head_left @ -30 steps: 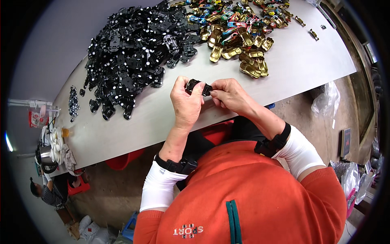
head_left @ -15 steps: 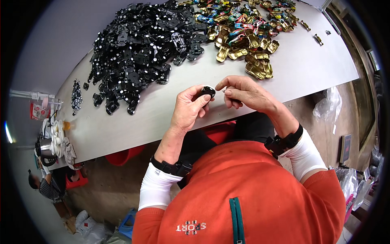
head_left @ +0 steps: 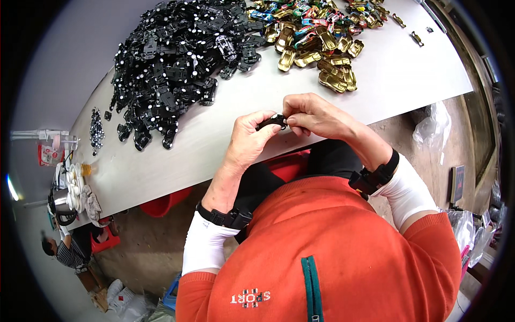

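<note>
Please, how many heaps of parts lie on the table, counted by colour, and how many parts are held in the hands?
Black heaps: 2, the large black heap and the small black heap
Gold and mixed-colour heap: 1
Black part held between left hand and right hand: 1
Total: 4

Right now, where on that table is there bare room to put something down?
Bare: the near strip of the table left of the left hand, and the right end past the gold shells. Crowded: the black pile and the shells at the back.
</note>
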Demonstrator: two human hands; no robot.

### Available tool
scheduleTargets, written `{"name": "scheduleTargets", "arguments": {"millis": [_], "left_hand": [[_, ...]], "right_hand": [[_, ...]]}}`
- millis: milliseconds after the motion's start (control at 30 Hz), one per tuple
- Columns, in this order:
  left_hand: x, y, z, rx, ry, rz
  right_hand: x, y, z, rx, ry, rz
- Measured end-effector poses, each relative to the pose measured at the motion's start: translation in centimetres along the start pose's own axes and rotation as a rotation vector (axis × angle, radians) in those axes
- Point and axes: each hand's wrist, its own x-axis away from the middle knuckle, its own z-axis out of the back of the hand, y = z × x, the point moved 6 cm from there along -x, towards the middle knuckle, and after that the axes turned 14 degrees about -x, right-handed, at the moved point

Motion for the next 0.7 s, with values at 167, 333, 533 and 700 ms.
{"name": "scheduleTargets", "arguments": {"millis": [167,333,533,700], "left_hand": [[-0.1,-0.7,0.1,0.1,0.027,0.047],[-0.2,-1.1,0.4,0.213,-0.027,0.109],[-0.3,-1.2,0.1,0.222,-0.051,0.124],[-0.3,-1.3,0.0,0.213,-0.026,0.113]], "right_hand": [[-0.5,0.2,-0.1,0.021,0.093,0.075],[-0.4,0.7,0.4,-0.142,0.028,0.017],[-0.6,1.0,0.5,-0.049,0.046,0.011],[-0.6,1.2,0.4,0.01,0.084,-0.009]]}}
